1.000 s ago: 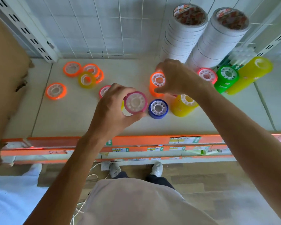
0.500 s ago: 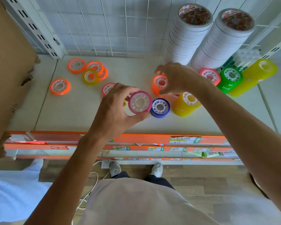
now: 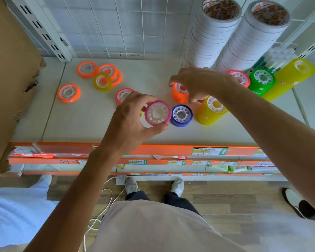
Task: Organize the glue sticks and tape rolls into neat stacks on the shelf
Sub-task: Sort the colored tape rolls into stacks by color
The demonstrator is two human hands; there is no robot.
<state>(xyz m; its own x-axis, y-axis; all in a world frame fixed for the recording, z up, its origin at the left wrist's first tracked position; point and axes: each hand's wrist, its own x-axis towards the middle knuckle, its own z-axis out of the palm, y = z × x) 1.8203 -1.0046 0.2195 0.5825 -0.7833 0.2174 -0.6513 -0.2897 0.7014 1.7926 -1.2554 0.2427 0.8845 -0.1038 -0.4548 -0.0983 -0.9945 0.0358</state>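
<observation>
Since the earlier frame my left hand (image 3: pixel 129 122) has scarcely shifted; it still pinches the pink tape roll (image 3: pixel 157 113) between thumb and curled fingers (image 3: pixel 144 99), raised over the shelf (image 3: pixel 91 120) just beside the blue roll (image 3: pixel 181 115). My right hand (image 3: pixel 198 84) stays over the orange stack (image 3: pixel 180 92), fingers curled round its top, though I can't quite see whether they grip it or only touch. Next to it stands a yellow stack (image 3: pixel 210 110). Loose orange rolls (image 3: pixel 69 92) lie well apart at the left, and two tall white tape stacks (image 3: pixel 213 33) stand at the back
</observation>
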